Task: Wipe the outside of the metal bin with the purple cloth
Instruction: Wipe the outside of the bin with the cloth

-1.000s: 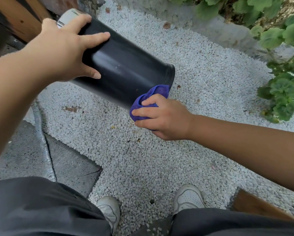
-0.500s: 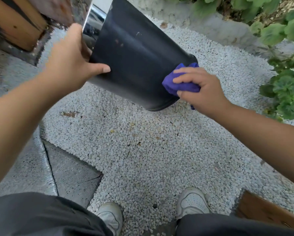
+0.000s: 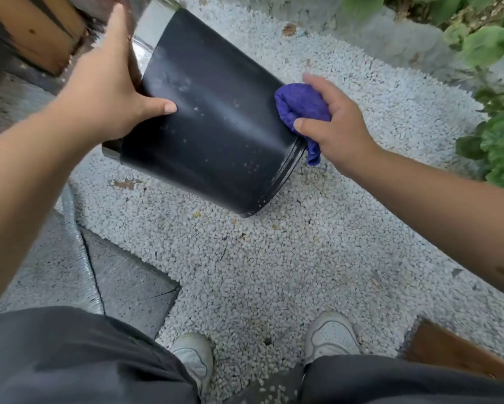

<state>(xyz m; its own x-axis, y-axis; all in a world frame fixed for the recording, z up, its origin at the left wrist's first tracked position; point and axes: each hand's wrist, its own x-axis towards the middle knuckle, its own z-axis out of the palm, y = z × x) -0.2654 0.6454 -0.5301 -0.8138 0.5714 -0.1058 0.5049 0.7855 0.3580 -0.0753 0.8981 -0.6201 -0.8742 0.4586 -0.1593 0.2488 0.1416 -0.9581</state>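
Note:
A black metal bin [image 3: 215, 123] with a shiny silver rim is held tilted in the air above the gravel, its base pointing down to the right. My left hand [image 3: 105, 91] grips it near the rim, thumb across the dark side. Pale specks dot the bin's wall. My right hand [image 3: 332, 123] is closed on the bunched purple cloth [image 3: 302, 107] and presses it against the bin's right side, close to the base. A corner of the cloth hangs below the hand.
White gravel [image 3: 274, 272] covers the ground. Grey paving slabs [image 3: 122, 287] lie at lower left, wooden boards [image 3: 41, 33] at upper left, a wooden edge [image 3: 455, 351] at lower right. Green plants [image 3: 498, 135] line the right side. My white shoes [image 3: 329, 336] stand below.
The bin has been turned and lowered a little, showing more of its side. My right hand with the cloth moved from under the base up onto the bin's right side.

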